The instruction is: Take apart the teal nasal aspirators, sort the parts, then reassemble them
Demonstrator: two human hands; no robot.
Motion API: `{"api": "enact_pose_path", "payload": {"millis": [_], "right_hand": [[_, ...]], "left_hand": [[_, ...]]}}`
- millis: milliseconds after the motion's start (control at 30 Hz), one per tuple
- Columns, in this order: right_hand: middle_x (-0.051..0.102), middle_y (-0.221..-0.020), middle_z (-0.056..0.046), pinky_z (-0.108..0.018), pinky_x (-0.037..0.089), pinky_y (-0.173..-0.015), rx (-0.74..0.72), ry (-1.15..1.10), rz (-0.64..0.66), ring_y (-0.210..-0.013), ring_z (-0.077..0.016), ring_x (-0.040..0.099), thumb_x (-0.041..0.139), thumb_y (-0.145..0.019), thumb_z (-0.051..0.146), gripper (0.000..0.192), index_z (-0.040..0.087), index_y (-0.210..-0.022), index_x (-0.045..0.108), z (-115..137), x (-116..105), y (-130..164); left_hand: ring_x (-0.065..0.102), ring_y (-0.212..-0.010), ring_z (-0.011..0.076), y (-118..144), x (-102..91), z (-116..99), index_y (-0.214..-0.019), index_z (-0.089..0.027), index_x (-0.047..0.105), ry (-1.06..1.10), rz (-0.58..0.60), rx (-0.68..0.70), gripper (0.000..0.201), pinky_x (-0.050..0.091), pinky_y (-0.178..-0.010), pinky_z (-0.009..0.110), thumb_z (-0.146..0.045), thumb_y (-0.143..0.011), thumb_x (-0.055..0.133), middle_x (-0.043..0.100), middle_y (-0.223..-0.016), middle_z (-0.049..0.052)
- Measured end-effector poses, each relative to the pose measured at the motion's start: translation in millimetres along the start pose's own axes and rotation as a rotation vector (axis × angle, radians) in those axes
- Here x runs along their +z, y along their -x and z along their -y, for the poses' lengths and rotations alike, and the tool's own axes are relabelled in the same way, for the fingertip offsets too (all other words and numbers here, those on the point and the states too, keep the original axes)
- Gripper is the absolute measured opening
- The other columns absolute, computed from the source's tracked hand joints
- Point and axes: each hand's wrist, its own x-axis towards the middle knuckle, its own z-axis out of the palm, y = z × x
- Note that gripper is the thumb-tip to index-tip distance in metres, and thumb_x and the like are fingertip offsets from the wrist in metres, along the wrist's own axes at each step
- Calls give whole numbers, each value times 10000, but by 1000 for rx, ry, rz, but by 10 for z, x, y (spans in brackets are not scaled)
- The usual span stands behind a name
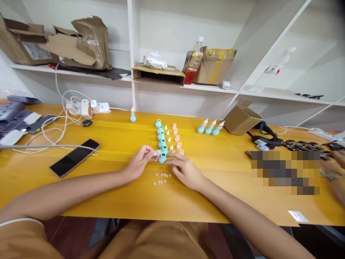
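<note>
My left hand (140,162) pinches a small clear tip (156,153) between thumb and fingers. My right hand (185,171) holds the nearest teal bulb (162,158) at the front end of a row of teal bulbs (160,136) on the yellow table (113,194). The clear tip sits right against that bulb. Beside the row lie pale pink tips (176,138) and small white tips (167,132). Several tiny clear pieces (162,178) lie between my hands, close to me.
Three assembled teal bulbs with white tips (210,127) lie at the back right, one more (133,116) stands at the back. A black phone (74,157), cables and a power strip (87,107) lie left. A cardboard box (241,120) and black straps (272,140) are right.
</note>
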Motion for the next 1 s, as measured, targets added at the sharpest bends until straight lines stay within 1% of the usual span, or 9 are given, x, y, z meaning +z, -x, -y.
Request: {"api": "enact_pose_path", "payload": {"millis": [133,233,433,600,667,733,833,933,1000], "right_hand": [[711,-1452,-117,-449,650,-1035,-36,-12,1,-1194,-246,779,550,-998,44,435,266,-1278,797,14,-14,5],[695,-1471,-117,-445,652,-1027,-59,-27,11,-1211,-247,768,543,-1011,56,465,284,-1346,771,29,-25,12],[663,-1504,-127,-458,655,-1015,-89,-26,32,-1194,-250,760,535,-1054,118,460,294,-1442,710,30,-19,30],[657,-1510,-126,-425,665,-970,-82,-14,35,-1153,-238,763,548,-1054,125,467,297,-1465,688,52,-8,29],[657,-1497,-127,-398,670,-925,-76,-12,31,-1082,-219,767,562,-1051,132,453,291,-1455,688,69,-4,22],[657,-1474,-127,-366,670,-851,-60,-13,30,-949,-186,756,574,-1052,146,423,284,-1433,693,83,3,12],[652,-1446,-125,-340,654,-763,-34,-6,34,-778,-142,699,574,-1058,161,379,282,-1395,696,96,17,-2],[632,-1479,-125,-369,652,-787,-28,20,34,-752,-139,685,586,-1052,164,371,290,-1383,697,106,28,-5],[611,-1521,-122,-392,655,-817,-30,38,38,-765,-144,695,594,-1048,164,368,297,-1371,710,112,35,-1]], "left_hand": [[769,-1084,237,12,-3,8,-1099,-208,625,-51,13,32,483,660,-1005,428,-683,-1021,666,762,-1185,101],[761,-1024,222,28,0,1,-1107,-190,647,-130,10,29,500,647,-994,416,-686,-1044,626,764,-1152,104],[731,-1120,244,33,5,-21,-1037,-206,611,-35,12,-29,539,672,-1029,486,-742,-996,649,715,-1178,80],[721,-1102,234,11,-12,-12,-1042,-201,601,-58,14,-35,542,661,-1061,509,-738,-990,658,704,-1179,77],[720,-1074,231,7,-15,-6,-1053,-206,596,-72,12,-27,528,675,-1024,492,-729,-999,652,695,-1150,69],[718,-1054,231,3,-14,-5,-1072,-209,599,-76,26,-28,517,685,-983,474,-718,-1004,654,689,-1124,61],[717,-1063,234,-6,-10,-25,-1144,-204,633,-83,70,-26,527,674,-985,459,-715,-1014,642,694,-1146,67],[727,-1064,234,-11,-15,-62,-1216,-194,662,-131,111,-8,529,641,-1006,434,-692,-1047,602,707,-1196,82],[727,-1013,219,-8,-27,-80,-1210,-189,681,-223,119,23,489,616,-989,402,-647,-1081,570,714,-1145,75]]}}
